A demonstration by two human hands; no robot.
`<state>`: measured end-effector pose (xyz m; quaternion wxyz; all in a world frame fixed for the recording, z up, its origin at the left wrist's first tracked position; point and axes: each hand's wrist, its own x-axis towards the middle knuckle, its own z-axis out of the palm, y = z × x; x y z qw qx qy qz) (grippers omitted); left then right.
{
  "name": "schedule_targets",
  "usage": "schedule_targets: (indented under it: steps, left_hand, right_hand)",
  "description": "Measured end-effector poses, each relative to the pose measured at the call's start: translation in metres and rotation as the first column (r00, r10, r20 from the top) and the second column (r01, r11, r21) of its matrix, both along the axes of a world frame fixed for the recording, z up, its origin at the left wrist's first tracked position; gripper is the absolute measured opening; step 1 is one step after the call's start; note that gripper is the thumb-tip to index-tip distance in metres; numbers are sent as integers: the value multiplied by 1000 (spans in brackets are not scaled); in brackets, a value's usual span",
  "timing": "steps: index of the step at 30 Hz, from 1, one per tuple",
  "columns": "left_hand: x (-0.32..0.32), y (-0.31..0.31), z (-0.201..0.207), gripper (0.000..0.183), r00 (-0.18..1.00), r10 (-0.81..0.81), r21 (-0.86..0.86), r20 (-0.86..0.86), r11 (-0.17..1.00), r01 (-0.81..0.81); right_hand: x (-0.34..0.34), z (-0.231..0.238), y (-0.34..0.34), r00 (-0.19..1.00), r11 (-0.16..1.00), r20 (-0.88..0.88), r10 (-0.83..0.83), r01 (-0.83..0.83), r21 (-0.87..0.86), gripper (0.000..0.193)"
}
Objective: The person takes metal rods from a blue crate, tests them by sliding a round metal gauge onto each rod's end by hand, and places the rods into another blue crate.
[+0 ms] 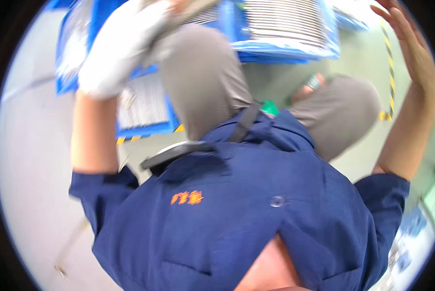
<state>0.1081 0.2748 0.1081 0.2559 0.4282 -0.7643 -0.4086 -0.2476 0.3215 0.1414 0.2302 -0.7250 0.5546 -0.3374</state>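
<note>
My left hand (pixel 123 46), in a white glove, is raised at the upper left, over blue crates and beside my left knee. Motion smears its fingers, and a greyish-brown shape (pixel 195 10) beside them is too blurred to name. Bare and raised at the upper right edge, my right hand (pixel 412 46) has its fingers stretched out, with nothing visible in them. Ahead of my knees, a blue crate (pixel 295 48) with clear plastic film holds a row of thin, pale, closely stacked pieces (pixel 285 22). A lower blue crate (pixel 147 130) by my left knee holds similar thin pieces (pixel 142 104).
Another blue crate (pixel 62 80) with plastic film stands at the far left. Yellow-and-black floor tape (pixel 391 72) runs along the right. Something green (pixel 270 107) shows between my legs. Blue and white items (pixel 411 223) lie at the lower right edge.
</note>
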Motion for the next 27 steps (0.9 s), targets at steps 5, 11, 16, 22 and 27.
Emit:
schedule_targets:
  steps: [5, 11, 16, 22, 27]
  left_hand:
    - [10, 15, 5, 46, 986, 135, 197, -95, 974, -114]
    - [24, 18, -18, 36, 966, 152, 371, -208, 926, -65]
    - [19, 17, -27, 44, 966, 185, 405, -180, 909, -99]
    - [26, 13, -23, 42, 952, 227, 378, -206, 916, -137]
    - [52, 6, -23, 25, 900, 346, 434, -267, 876, -208]
  right_hand:
    - [-77, -34, 78, 912, 958, 324, -252, 190, 213, 51]
    - [-91, -104, 154, 772, 784, 263, -579, 440, 438, 44]
    - [-69, -145, 158, 762, 742, 281, -583, 359, 566, 42]
    - [-78, -132, 148, 698, 668, 91, -711, 629, 397, 35]
    - [-4, -102, 70, 873, 889, 256, -415, 330, 316, 27]
